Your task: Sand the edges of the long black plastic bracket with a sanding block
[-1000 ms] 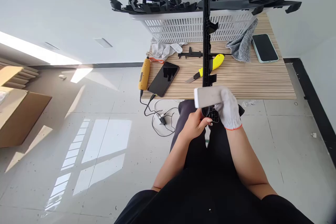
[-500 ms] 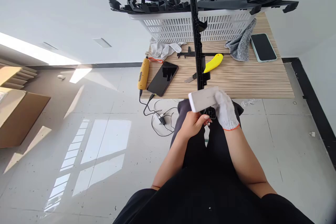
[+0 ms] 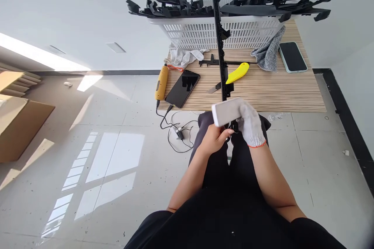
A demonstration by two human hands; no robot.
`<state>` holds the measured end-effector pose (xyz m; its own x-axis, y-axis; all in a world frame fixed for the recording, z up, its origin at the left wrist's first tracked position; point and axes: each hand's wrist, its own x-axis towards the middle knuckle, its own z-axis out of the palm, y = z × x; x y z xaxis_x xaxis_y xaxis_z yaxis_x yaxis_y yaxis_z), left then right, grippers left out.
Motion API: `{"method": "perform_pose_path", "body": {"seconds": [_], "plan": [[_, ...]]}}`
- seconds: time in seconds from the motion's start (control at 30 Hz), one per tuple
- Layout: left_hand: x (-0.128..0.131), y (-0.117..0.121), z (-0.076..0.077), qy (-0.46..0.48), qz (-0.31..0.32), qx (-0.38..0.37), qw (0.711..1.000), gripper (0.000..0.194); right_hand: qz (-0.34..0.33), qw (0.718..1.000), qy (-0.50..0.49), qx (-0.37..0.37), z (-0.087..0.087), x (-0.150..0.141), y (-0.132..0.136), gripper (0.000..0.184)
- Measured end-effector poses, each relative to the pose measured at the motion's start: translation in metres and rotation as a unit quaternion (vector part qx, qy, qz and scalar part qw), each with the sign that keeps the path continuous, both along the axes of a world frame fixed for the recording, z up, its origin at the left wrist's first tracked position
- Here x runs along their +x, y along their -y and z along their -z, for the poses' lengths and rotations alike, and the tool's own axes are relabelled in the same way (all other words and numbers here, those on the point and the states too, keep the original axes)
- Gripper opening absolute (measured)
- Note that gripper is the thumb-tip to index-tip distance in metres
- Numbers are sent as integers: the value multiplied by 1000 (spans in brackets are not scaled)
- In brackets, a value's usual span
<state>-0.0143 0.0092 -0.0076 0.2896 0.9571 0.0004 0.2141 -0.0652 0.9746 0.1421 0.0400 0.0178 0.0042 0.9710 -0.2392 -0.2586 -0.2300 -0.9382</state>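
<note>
My bare left hand is closed on the near end of a long black plastic trim strip. The strip stretches away from my lap over the table, hooked at its far end. My right hand, in a white knitted glove with an orange cuff edge, grips a pale flat rectangular block lying across the strip just above my left hand. The block hides part of the strip. Beyond it, a yellow-handled knife and a dark caliper lie partly under the strip on the table.
The wooden table carries a white basket with several black plastic parts. Around it lie a black phone, a yellow corded tool, a glove, a grey cloth and another phone. Cables hang below.
The view has tilted slightly, so the table and basket sit a little lower. Both hands keep their holds, and the block has barely shifted against the strip.
</note>
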Motion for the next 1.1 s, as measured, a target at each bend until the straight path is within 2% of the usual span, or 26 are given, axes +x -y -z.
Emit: {"method": "perform_pose_path", "body": {"seconds": [0.07,0.2,0.33,0.43,0.57,0.67,0.8,0.9,1.0,1.03,1.1], "plan": [[0,0,1,4,6,10,1000,56,4,1000,9,17,0,0,0,43],[-1,0,0,10,-9,-7,1000,53,49,998,-31,-4,-3,-4,0,45],[-3,1,0,5,-19,-18,1000,57,-6,999,-41,6,-8,-6,1,45],[-3,1,1,22,-4,-8,1000,53,30,996,-81,1,-6,-4,0,48],[-2,2,3,25,8,4,1000,50,-14,999,-43,4,-1,0,2,44],[-1,3,3,48,1,-24,999,48,25,1000,-19,4,3,0,4,45],[-1,2,3,66,4,7,998,51,-7,999,6,40,4,-2,4,44],[-1,2,6,52,1,15,999,52,35,999,-4,31,2,-2,3,48],[-2,2,9,46,7,43,998,51,-12,999,-2,46,-1,-2,2,49],[-2,2,9,46,7,46,998,50,-7,999,-3,45,-1,-3,2,49],[-2,2,10,50,6,31,998,45,66,997,-9,31,0,-3,1,47]]}}
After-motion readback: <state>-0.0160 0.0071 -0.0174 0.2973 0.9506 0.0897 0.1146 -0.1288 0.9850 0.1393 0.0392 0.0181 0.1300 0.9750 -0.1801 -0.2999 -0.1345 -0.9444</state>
